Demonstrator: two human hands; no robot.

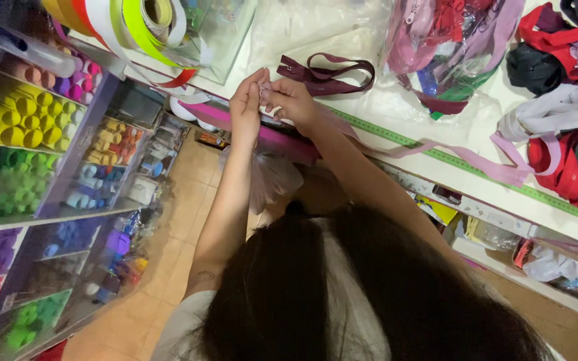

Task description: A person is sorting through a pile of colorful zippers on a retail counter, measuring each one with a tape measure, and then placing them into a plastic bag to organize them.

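Over counter edge | both hands [272, 100] grip pinched on pink zipper [436, 150] | trailing right

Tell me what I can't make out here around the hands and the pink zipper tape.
Head view only:
- Left hand and right hand: fingertips bunched together, so the grip point on the pink zipper tape is hidden.
- Any slider: too small to tell.
- Tape's far end: lost among the red and lilac tapes.
- Bagged zippers: blurred by plastic, cut off at the top edge.

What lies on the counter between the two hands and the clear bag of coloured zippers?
In the head view, a dark maroon zipper lies looped on the white counter between the hands and the clear bag.
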